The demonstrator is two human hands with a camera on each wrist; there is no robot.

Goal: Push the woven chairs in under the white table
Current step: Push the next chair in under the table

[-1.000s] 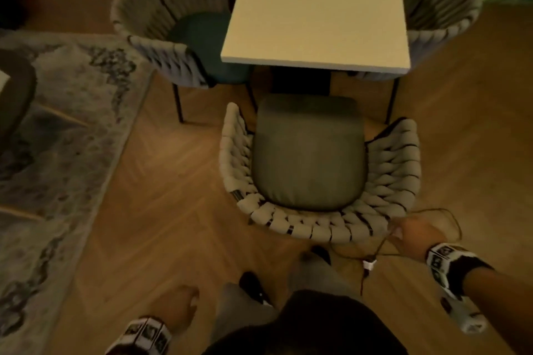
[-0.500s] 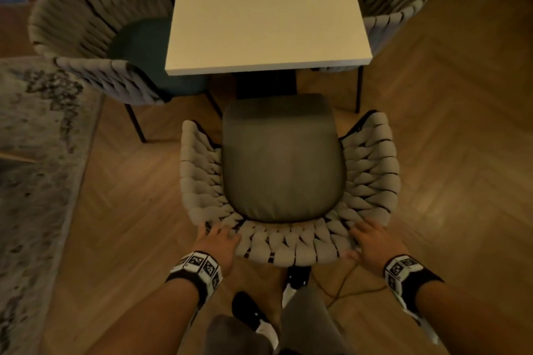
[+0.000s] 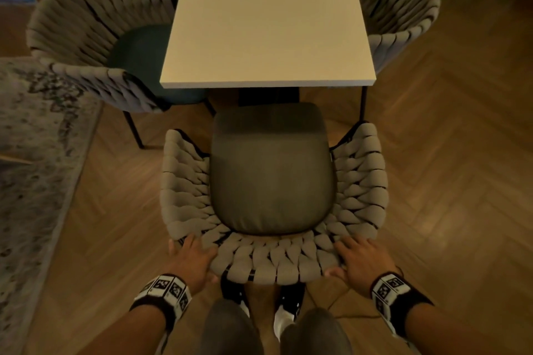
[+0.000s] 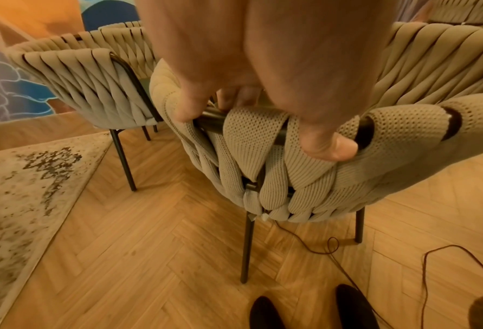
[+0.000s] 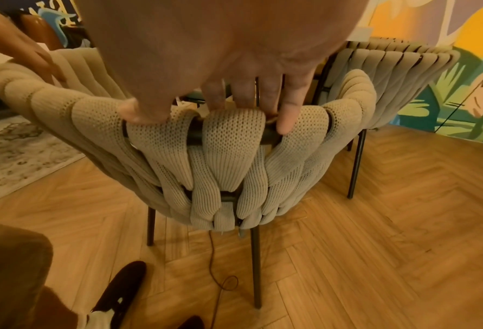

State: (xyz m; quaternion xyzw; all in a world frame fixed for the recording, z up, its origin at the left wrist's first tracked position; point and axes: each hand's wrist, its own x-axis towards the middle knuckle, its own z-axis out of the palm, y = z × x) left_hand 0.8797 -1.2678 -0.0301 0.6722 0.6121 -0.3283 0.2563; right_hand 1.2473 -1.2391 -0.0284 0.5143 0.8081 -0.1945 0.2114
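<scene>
I stand at 6 o'clock of the rectangular white-topped desk (image 3: pixel 268 17). Directly before me is the beige woven-strap armchair with a grey-green seat cushion (image 3: pixel 272 167); its seat front lies just short of the desk's near edge, not under it, and its curved backrest faces me.

My left hand (image 3: pixel 191 256) grasps the top rail of the backrest at about 7 o'clock of the chair: fingers curl over the woven straps, thumb pressed on the outer face. My right hand (image 3: pixel 362 261) grasps the same rail at about 5 o'clock, fingers hooked over the top, thumb on the outside. The wrist views show fingertips (image 4: pixel 330 147) bearing on the knitted straps and the dark metal frame tube (image 5: pixel 195 135) between them.

A second woven chair with a dark teal seat (image 3: pixel 95 37) stands at 10 o'clock, its seat partly under the desk. A third woven chair (image 3: pixel 401 8) stands at 2 o'clock, tucked against the desk's side.

A mottled grey rug (image 3: pixel 31 167) lies at 9 o'clock on the herringbone wood floor (image 3: pixel 447 181). A thin dark cable (image 4: pixel 333 247) trails on the floor beneath the chair.
</scene>
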